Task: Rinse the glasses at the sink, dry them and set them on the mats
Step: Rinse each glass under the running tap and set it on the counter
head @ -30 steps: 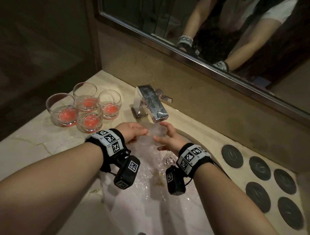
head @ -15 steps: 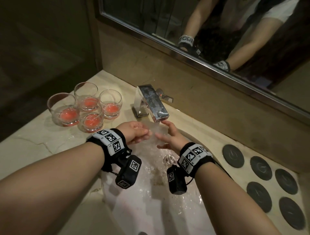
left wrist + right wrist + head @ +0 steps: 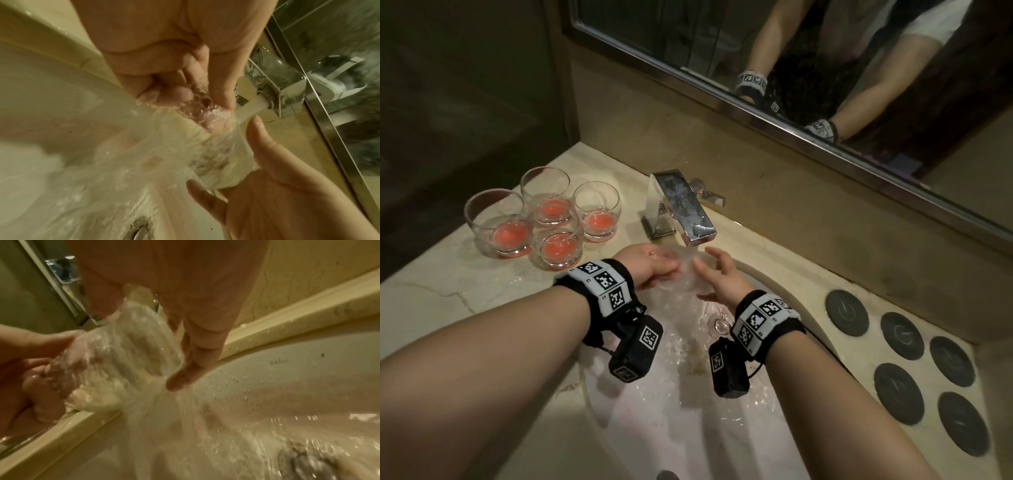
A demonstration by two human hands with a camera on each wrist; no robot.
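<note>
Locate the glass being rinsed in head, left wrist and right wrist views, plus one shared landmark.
Head: glass being rinsed sits centre frame, under the faucet, between the left hand and right hand.
Left wrist: right of centre, below the left-hand fingers, against the right palm.
Right wrist: left of centre, tilted, water pouring over it.
Shared landmark: the water stream from the faucet spout.
</note>
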